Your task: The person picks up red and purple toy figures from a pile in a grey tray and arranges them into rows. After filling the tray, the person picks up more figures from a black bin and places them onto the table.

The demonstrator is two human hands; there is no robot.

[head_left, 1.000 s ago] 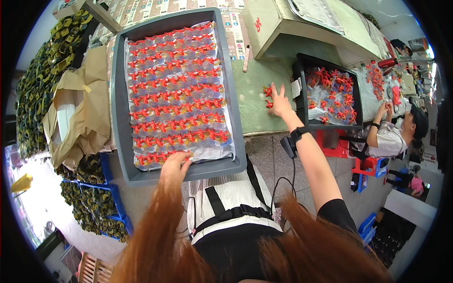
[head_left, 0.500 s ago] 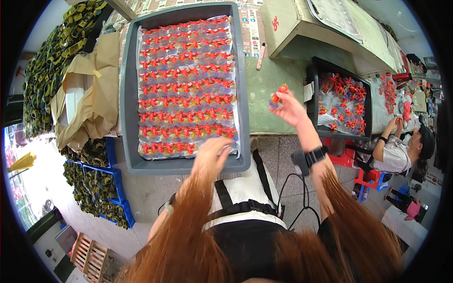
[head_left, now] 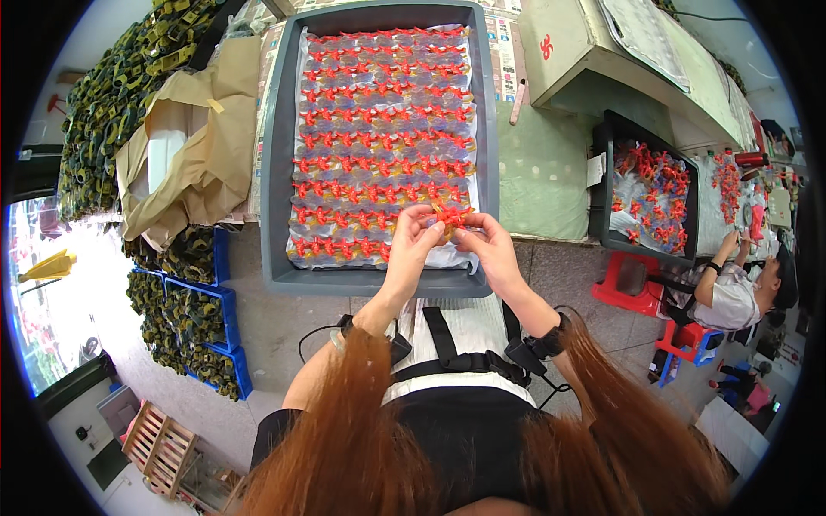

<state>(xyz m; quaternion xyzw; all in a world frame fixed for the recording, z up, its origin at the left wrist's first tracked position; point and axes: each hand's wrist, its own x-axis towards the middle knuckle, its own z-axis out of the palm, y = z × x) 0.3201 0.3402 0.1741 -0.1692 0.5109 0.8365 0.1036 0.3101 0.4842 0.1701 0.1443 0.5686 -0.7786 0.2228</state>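
A small red and yellow plastic toy figure [head_left: 449, 225] is pinched between the fingertips of both my hands. My left hand [head_left: 415, 248] grips its left side and my right hand [head_left: 494, 249] its right side, both closed. They hover above the near right part of a large grey tray [head_left: 279, 185]. Lined with white sheeting, the tray holds several straight rows of similar red figures [head_left: 379, 163] with yellow and clear purplish parts. The lowest row stops short of the tray's right side, near my left hand. My fingers partly hide the held piece.
On the green tabletop [head_left: 542, 185] a black bin [head_left: 602, 206] holds loose figures. A pinkish stick [head_left: 518, 101] lies beyond the tray. Brown paper [head_left: 225, 138] and heaped dark-green and yellow pieces [head_left: 107, 129] sit left, above blue crates [head_left: 231, 314]. Another person [head_left: 731, 292] works at far right.
My right hand has brought the toy figure from the right, over the green tabletop, to the tray's near right part. My left hand has joined it there. The whole view has shifted somewhat.
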